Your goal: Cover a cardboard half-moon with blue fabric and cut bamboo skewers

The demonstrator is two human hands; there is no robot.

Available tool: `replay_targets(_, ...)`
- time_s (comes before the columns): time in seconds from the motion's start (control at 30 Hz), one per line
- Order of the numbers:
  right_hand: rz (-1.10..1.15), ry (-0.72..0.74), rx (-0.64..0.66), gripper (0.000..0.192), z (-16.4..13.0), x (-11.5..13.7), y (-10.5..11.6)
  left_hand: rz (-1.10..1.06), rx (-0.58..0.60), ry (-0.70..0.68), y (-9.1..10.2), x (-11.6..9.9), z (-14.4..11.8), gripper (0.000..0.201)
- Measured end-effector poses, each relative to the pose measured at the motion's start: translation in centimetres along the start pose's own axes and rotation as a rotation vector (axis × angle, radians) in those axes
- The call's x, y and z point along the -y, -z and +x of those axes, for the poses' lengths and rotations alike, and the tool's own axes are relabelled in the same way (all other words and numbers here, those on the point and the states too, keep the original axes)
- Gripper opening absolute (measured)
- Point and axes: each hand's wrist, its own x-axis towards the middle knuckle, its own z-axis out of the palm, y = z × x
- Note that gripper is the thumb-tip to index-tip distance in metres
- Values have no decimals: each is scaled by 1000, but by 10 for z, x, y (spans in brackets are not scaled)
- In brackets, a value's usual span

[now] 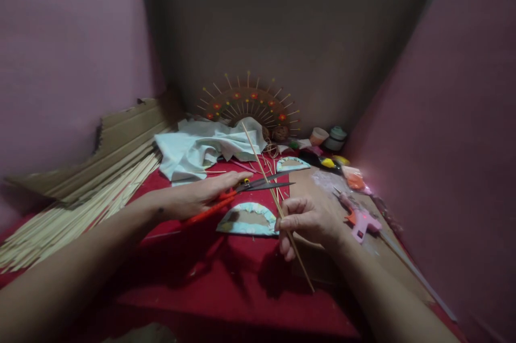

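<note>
My left hand (209, 192) grips a pair of scissors (226, 204) by orange handles, its dark blades parted and pointing right. Between those blades crosses a thin wooden stick (258, 157). My right hand (302, 219) pinches the stick below the blades, and its lower end slants down to the right. Under the blades lies a half-round cardboard piece (246, 218) edged with pale blue cloth, partly behind my right fingers. A similar half-round piece (293, 163) rests farther back.
Bundled thin sticks (80, 214) and corrugated cardboard (116, 144) lie at left. Crumpled pale blue cloth (209, 144) sits behind my hands. A pink glue gun (364, 223) rests on cardboard at right. A fan-shaped decoration (245, 101) stands against the wall, near a small cup (319, 136).
</note>
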Motion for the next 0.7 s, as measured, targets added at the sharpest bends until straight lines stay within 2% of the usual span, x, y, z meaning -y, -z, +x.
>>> replay_targets(0.4,39,6,39,22,2,0,2,54,-107,-107,1,-15,2,40)
replay_targets(0.6,53,43,74,20,5,-3,3,312,-114,-53,3,-14,2,31)
replay_targets(0.7,65,45,74,19,7,-5,3,376,-96,-43,1,-11,4,27)
